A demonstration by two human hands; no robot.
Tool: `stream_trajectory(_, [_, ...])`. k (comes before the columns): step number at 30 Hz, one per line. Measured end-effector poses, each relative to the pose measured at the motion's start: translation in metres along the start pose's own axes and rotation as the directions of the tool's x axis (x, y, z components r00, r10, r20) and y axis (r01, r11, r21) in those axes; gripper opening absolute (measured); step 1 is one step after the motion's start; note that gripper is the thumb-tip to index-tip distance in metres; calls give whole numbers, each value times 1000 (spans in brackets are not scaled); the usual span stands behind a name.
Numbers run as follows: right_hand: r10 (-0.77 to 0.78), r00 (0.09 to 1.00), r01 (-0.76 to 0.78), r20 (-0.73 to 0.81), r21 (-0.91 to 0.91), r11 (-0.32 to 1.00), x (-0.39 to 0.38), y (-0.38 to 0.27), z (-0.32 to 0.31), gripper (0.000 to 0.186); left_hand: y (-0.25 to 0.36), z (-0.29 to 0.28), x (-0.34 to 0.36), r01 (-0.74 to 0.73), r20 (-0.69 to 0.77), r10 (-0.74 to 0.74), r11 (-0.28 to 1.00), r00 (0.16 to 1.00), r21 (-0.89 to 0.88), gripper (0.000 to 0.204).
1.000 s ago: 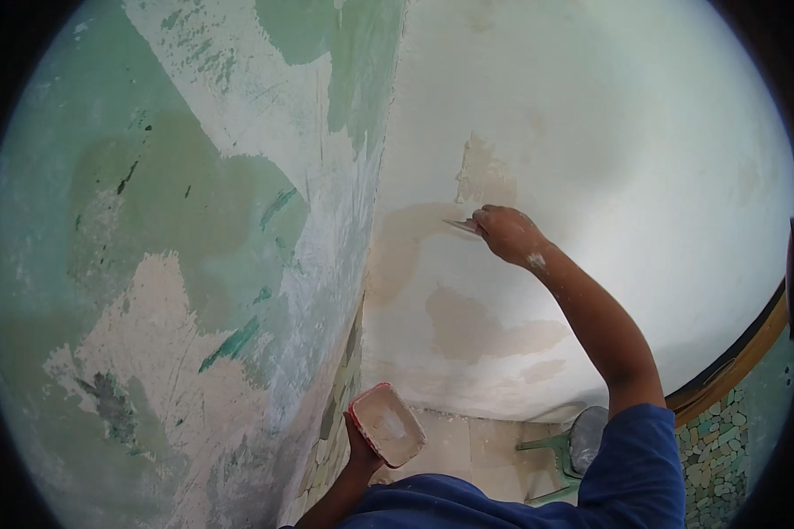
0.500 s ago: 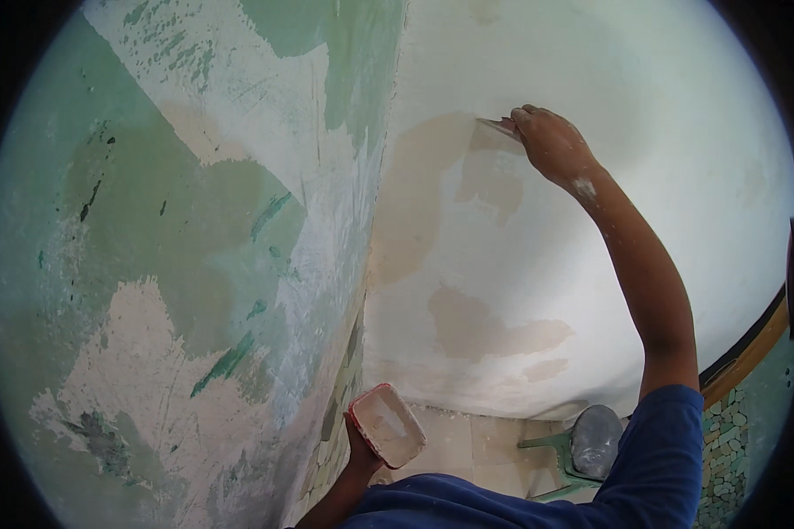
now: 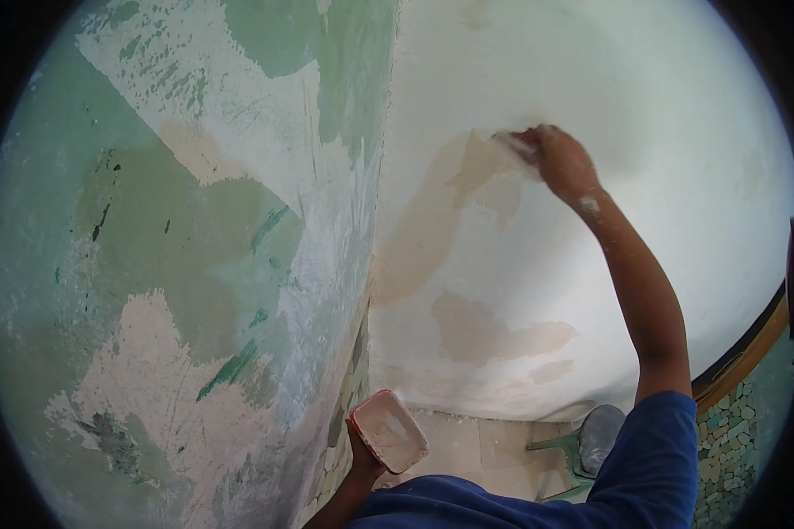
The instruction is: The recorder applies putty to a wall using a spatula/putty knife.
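White plastered wall: the broad white plastered wall (image 3: pixel 644 220) fills the right half of the view, with tan patches of bare or damp filler in its lower middle and beside the raised hand.
Green wall: the worn green-painted wall (image 3: pixel 150 238) fills the left half, scraped through to pale plaster in large patches, and meets the white one at an inner corner running down the middle.
Floor: a pale tiled floor (image 3: pixel 494 445) shows at the bottom, between the two walls and the person's blue sleeves.
Pebble strip: a wall face of small green and grey stones (image 3: pixel 728 441) lies at the lower right under a curved wooden edge.
Chair: a green plastic chair with a grey bundle on it (image 3: pixel 591 436) stands on the floor just beside the right sleeve.
Tray: the small rectangular red-rimmed tray coated in white filler (image 3: pixel 388 430) is low in the view, near the foot of the corner, tilted up.
Left hand: the left hand (image 3: pixel 362 458) grips the tray from beneath, fingers closed on its underside.
Right hand: the right hand (image 3: pixel 563 163) is raised high, fingers closed on the handle.
Blade: the flat putty blade smeared white (image 3: pixel 513 144) lies pressed against the white wall at the top of a tan patch.
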State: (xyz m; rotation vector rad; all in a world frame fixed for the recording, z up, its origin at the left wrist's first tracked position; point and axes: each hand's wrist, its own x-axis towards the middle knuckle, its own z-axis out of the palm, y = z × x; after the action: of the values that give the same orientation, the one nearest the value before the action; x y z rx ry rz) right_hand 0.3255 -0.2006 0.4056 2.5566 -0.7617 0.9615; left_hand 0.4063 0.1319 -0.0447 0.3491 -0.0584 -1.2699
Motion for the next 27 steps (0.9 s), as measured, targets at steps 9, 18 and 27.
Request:
stream_trajectory(9, [-81, 994, 54, 78, 308, 950, -25, -40, 59, 18, -1, 1, 6, 83, 5, -83, 994, 997, -66, 72])
stream_trajectory(18, [1, 993, 28, -114, 254, 967, -6, -1, 67, 22, -2, 1, 4, 50, 1, -50, 999, 999, -16, 63])
stream_trajectory(27, [-193, 966, 159, -171, -196, 968, -5, -33, -16, 16, 8, 16, -3, -41, 4, 41, 993, 999, 115, 66])
